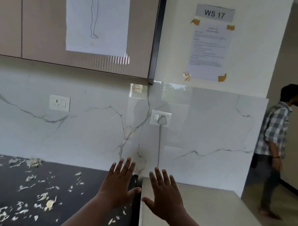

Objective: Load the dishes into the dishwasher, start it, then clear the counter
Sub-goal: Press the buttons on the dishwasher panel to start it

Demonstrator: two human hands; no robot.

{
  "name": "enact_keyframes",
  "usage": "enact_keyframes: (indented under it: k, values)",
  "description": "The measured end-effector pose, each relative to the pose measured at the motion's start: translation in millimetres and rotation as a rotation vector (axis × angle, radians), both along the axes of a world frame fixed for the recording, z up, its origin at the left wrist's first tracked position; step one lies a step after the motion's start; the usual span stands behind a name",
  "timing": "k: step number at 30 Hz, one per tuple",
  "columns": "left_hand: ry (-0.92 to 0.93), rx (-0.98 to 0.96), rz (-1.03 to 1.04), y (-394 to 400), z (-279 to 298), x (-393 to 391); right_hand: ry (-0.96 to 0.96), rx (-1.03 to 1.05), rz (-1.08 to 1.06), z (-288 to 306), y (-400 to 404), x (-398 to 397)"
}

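My left hand [117, 187] and my right hand [164, 198] are raised side by side in front of me, palms away, fingers [128, 166] straight and spread, holding nothing. The thumbs point toward each other, close but apart. Under the left hand lies the dark table [32, 184], strewn with pale food scraps [48, 204] that run left from that hand to the far edge. Under the right hand is a light grey top [208, 215], set just beside the dark table; I cannot tell whether it belongs to the dishwasher. Beyond the hands stands the marble backsplash [89, 135], with one switch plate [59, 102] up and left of the left hand and a socket [160, 118] with a plugged cord straight above the hands. Higher still hang the cupboards [44, 24] with a line drawing [97, 18], and to their right a notice headed "WS 17" [214, 13]. Far right of the hands, a person in a checked shirt [272, 129] stands in the passage.
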State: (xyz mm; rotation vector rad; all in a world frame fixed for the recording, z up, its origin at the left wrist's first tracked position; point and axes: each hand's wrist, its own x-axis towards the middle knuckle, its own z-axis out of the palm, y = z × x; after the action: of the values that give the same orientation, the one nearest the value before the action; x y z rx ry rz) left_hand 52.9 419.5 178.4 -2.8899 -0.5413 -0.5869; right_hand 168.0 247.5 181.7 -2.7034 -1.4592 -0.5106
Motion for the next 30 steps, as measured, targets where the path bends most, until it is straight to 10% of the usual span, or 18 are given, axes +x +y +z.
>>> enact_keyframes:
  k: [30]
  values:
    - [0.007,0.121,0.214,135,4,169,-0.279,0.239,-0.075,91,214,241]
